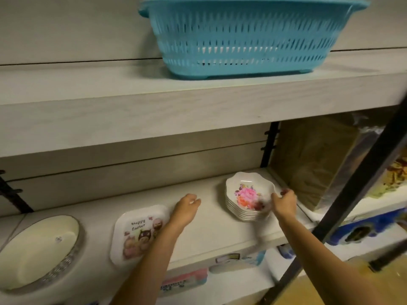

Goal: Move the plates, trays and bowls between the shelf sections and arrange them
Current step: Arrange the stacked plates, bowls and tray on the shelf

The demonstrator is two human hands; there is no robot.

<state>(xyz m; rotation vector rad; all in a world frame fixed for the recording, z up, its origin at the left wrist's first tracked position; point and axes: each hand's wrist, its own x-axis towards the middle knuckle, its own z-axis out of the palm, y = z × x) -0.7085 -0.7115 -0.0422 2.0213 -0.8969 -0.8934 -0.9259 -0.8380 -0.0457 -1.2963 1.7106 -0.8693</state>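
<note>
From the head camera, a stack of floral bowls (247, 198) is seen on the middle shelf (211, 230), toward its right end, near a black upright (269, 146) at the back. The right hand (284, 202) is placed at the right rim of the stack, fingers curled over the edge of the top bowl; whether one bowl or the whole stack is gripped cannot be told. The left hand (187, 205) is held loosely curled above bare shelf, grasping nothing, just right of a square Easter plate (138, 234). Farther left a large cream oval tray (39, 252) is seen lying flat. A blue basket (248, 36) is seen on the shelf above.

The bowls are judged to be light, stiff and glossy, likely melamine, so slippery at the scalloped rim; nested as they are, the upper ones could slide if the stack is tilted. The stack is best taken low on both sides, or a single bowl pinched at its rim.

Open shelf is left between the plate and the stack. The front edge lies close to the stack, the shelf above limits lifting height, and a brown package (312, 164) crowds the right side
</note>
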